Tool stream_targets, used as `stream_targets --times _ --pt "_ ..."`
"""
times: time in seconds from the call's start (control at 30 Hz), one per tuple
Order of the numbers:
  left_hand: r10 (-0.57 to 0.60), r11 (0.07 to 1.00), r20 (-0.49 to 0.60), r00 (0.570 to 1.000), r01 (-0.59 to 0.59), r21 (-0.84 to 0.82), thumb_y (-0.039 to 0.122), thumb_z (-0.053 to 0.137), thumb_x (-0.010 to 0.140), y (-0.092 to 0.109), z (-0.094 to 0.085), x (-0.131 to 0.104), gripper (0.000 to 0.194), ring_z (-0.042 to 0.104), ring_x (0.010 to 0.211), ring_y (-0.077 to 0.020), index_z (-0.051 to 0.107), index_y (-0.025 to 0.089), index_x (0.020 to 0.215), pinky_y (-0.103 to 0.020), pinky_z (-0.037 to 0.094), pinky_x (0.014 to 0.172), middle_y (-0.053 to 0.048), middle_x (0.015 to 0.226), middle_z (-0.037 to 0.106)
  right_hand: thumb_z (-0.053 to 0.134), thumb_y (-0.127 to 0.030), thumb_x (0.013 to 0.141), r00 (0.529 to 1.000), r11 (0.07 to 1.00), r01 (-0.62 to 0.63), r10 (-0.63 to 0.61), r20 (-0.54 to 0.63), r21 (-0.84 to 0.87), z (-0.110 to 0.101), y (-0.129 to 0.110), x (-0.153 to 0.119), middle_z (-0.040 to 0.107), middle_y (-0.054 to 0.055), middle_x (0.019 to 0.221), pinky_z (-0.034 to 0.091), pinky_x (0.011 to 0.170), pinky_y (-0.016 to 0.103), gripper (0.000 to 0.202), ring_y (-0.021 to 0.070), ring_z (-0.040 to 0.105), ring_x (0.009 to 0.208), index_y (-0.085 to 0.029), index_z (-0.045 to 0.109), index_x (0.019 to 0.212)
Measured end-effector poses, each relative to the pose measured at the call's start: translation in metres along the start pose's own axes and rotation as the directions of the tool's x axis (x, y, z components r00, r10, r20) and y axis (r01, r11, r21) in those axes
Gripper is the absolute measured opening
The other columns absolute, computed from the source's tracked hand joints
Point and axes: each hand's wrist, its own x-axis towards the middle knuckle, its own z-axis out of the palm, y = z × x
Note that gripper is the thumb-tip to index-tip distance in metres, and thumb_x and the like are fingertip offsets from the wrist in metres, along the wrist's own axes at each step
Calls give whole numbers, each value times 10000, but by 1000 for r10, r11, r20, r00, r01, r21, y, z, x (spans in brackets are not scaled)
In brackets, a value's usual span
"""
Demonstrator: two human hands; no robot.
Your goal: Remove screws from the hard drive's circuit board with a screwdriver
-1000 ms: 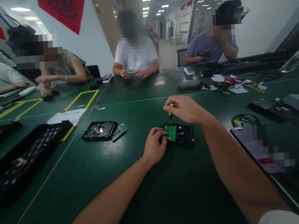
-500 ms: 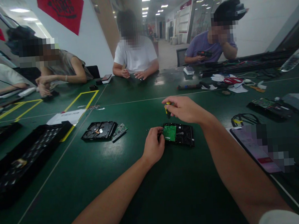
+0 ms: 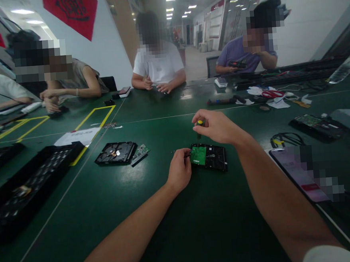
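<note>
A black hard drive point(image 3: 217, 156) lies flat on the green table, its green circuit board point(image 3: 198, 155) facing up. My left hand point(image 3: 180, 168) grips the drive's left end, with thumb and fingers closed on the edge. Above the board's far edge, my right hand point(image 3: 213, 125) is closed on a screwdriver point(image 3: 200, 123) with a yellow-topped handle. It is held upright, the shaft pointing down at the board; whether the tip sits in a screw is too small to tell. Tiny dark bits, perhaps screws, lie just left of the drive.
Left of my hands are another hard drive point(image 3: 116, 153), a loose circuit board point(image 3: 141, 152) and a long black tray point(image 3: 31, 185). On the right lie a phone point(image 3: 304, 174), a coiled black cable point(image 3: 287, 139) and a third drive point(image 3: 315, 127). Several people sit across the table.
My right hand has turned and shifted slightly, and the screwdriver's handle now shows its yellow top, a little further right. My left hand and the hard drive stay nearly in place.
</note>
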Motion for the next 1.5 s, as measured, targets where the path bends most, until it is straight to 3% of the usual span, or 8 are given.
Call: stream_targets --times 0.27,0.47,0.7,0.93,1.3,1.5 --pt "39 999 2 999 -39 27 51 490 951 4 -3 1 270 649 1047 -218 639 196 1124 -410 564 953 -92 1113 653 624 -362 958 999 998 -42 41 22 38 1 -3 1 726 32 826 432 696 308 175 191 640 750 -213 716 960" --pt "57 998 4 998 -57 7 61 530 937 6 -4 1 227 656 1077 -211 672 204 1041 -405 560 979 -88 1132 642 470 -282 1016 993 985 -112 105 58 133 2 -5 2 711 25 757 458 669 293 269 173 648 679 -200 723 1053" --pt "69 998 2 998 -69 5 49 536 934 6 -4 1 232 650 1082 -209 675 202 1039 -408 553 984 -88 1133 643 615 -400 972 998 997 -61 60 24 54 0 -4 2 748 42 843 443 676 303 218 185 654 728 -206 704 926" --pt "73 997 2 997 -73 27 40 528 917 4 -2 1 272 651 1056 -213 657 207 1089 -394 560 944 -85 1126 647 624 -325 941 997 997 -80 79 18 14 -2 -6 -1 730 28 764 431 676 303 139 185 648 705 -210 690 898" --pt "73 997 6 997 -73 21 40 525 924 7 -3 1 265 647 1059 -208 660 200 1087 -394 553 961 -90 1131 639 609 -340 963 999 996 -26 23 33 84 -4 -7 -3 725 15 768 437 682 296 166 173 653 691 -216 719 969" --pt "72 997 6 997 -72 23 56 542 929 5 -3 1 240 659 1085 -211 694 209 1035 -397 563 967 -88 1138 639 538 -337 1010 996 981 -87 79 51 172 0 -7 -1 725 25 738 476 658 285 223 166 670 647 -206 715 976"
